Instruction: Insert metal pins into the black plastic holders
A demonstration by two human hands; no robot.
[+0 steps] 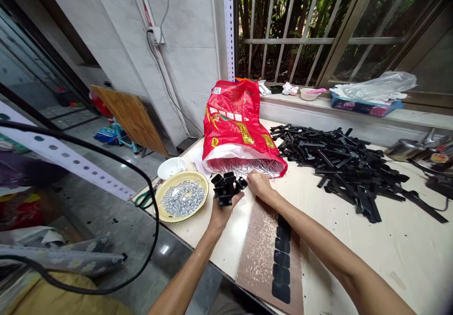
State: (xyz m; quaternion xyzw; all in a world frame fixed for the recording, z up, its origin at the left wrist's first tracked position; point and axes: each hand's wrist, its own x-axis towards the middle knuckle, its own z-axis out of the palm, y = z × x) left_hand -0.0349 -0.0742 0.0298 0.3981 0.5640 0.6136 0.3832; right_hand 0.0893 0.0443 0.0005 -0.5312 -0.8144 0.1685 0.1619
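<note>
My left hand (222, 215) is closed around a bunch of black plastic pieces (225, 188), their flat wide ends pointing up. A thin metal tip shows below the bunch. My right hand (261, 185) is at the mouth of a red woven bag (231, 112), with its fingers curled in against the thin metal rods (230, 165) that fill the opening. What sits between those fingers is hidden. Under my right forearm lies a brown board (253, 270) sprinkled with pale specks. A row of black rounded squares (281, 274) runs along its right side.
Left of my hands stand a yellow dish (160, 215) of small metal parts and a white bowl (163, 171), with green-handled scissors (142, 200) at the table edge. A heap of black plastic strips (339, 161) covers the back right. A black cable (154, 239) loops across the left foreground.
</note>
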